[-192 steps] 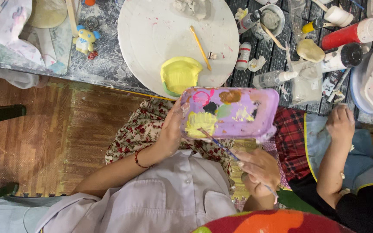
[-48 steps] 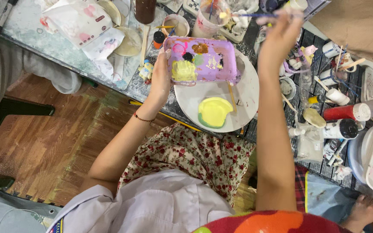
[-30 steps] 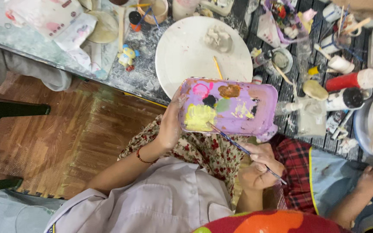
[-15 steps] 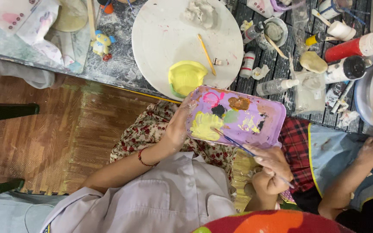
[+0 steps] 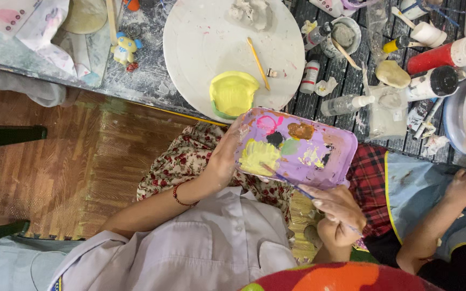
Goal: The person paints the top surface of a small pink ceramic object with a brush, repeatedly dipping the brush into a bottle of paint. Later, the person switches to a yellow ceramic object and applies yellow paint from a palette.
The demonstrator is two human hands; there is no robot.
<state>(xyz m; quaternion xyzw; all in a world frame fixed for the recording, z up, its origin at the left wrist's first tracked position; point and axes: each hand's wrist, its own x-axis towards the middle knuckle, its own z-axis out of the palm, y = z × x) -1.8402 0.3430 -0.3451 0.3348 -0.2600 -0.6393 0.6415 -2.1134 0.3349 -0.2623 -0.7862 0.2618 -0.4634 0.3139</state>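
Palette (image 5: 297, 148) held over lap at six o'clock from white round board (image 5: 233, 48), left hand (image 5: 225, 159) clamping its edge. Right hand (image 5: 338, 207) fingers pinching brush (image 5: 287, 180); best loaded lightly from yellow paint (image 5: 257, 156), palette level.

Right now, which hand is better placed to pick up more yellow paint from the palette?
The right hand. It already holds the brush, whose tip touches the yellow paint. The left hand is busy gripping the palette edge, holding it up over the lap.
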